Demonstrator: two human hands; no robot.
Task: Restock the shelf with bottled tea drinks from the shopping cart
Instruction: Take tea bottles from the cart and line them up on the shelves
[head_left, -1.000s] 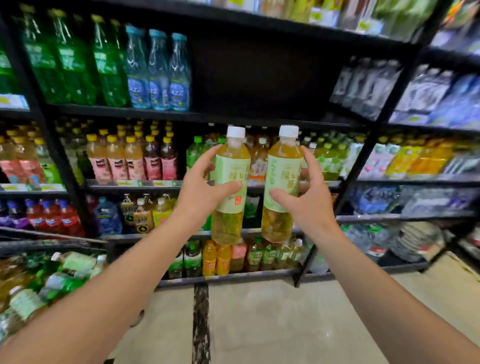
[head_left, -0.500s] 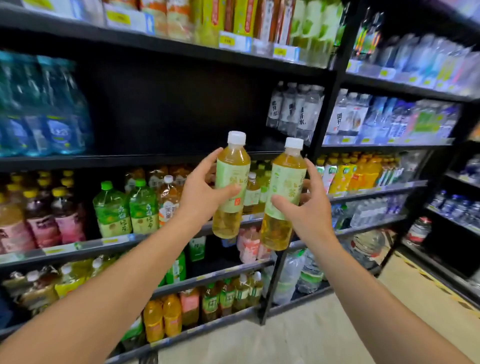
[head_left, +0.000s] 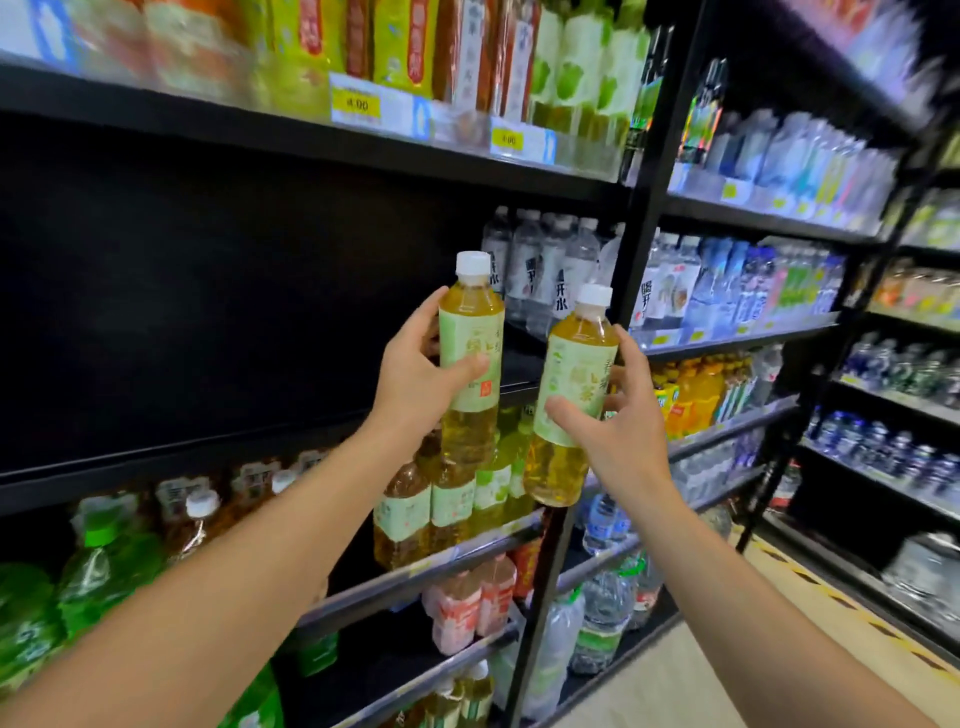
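Black store shelving (head_left: 641, 218) fills my view, stocked with bottled drinks; one dark shelf bay (head_left: 218, 312) at centre left. My left hand (head_left: 415, 379) grasps a tea bottle (head_left: 470, 358) upright before that bay. My right hand (head_left: 618, 431) grasps a second tea bottle (head_left: 571, 395), tilted slightly right, just beside the first, in front of the upright post.

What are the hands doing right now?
Left hand: holding a tea bottle.
Right hand: holding another tea bottle.
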